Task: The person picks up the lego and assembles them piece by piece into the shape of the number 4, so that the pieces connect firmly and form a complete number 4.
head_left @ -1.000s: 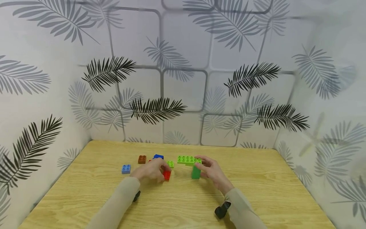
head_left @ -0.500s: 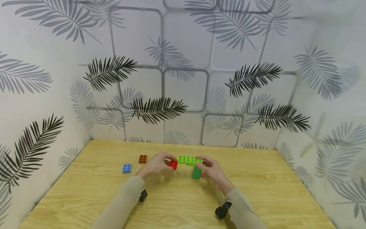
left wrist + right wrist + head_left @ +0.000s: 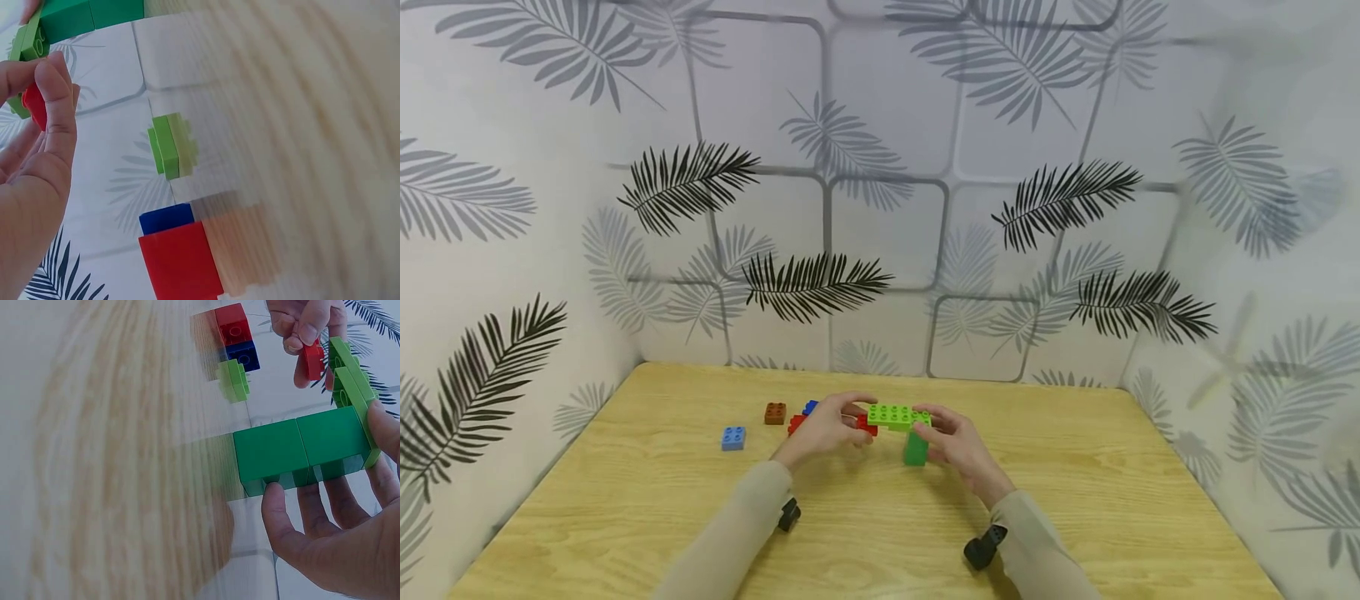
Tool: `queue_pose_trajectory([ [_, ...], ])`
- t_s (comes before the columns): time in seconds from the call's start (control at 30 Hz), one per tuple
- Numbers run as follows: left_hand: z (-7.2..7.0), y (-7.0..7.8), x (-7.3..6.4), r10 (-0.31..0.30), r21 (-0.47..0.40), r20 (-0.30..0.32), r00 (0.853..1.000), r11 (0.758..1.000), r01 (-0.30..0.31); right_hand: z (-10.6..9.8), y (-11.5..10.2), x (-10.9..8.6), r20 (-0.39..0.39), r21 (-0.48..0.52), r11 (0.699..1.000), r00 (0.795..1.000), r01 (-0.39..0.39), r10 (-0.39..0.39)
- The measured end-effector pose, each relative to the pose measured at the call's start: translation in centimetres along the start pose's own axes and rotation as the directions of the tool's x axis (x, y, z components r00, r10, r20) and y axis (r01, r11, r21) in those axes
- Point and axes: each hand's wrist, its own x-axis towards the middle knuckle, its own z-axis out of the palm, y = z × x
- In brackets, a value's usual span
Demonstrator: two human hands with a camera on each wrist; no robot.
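Observation:
My left hand (image 3: 829, 429) pinches a thin red brick (image 3: 314, 360) above the table. That brick is just below the left end of a light-green plate (image 3: 891, 416); whether they touch, I cannot tell. Two dark-green bricks (image 3: 300, 447), stacked upright on the table, carry the light-green piece at their top, so it juts out to the left. My right hand (image 3: 958, 450) grips this stack from the right, its fingers along the green sides and near the plate. The left wrist view shows the red brick (image 3: 35, 106) partly hidden by fingers.
Behind the left hand stand a red brick (image 3: 181, 261), a blue brick (image 3: 167, 219) and a small light-green piece (image 3: 165, 147). Farther left are a brown brick (image 3: 775, 413) and a light-blue brick (image 3: 733, 438). A patterned wall (image 3: 880, 333) borders the wooden table (image 3: 880, 533).
The left hand took the thin red brick from the table, then carried it right and up to the light-green plate's left end. My right hand and its stack stayed put.

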Motion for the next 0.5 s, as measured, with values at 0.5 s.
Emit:
queue_pose_trajectory([
  [0.5, 1.09, 0.66, 0.44, 0.019, -0.143, 0.040, 0.999, 0.990, -0.013, 0.00, -0.06, 0.01, 0.011, 0.007, 1.000, 1.000, 0.009, -0.009],
])
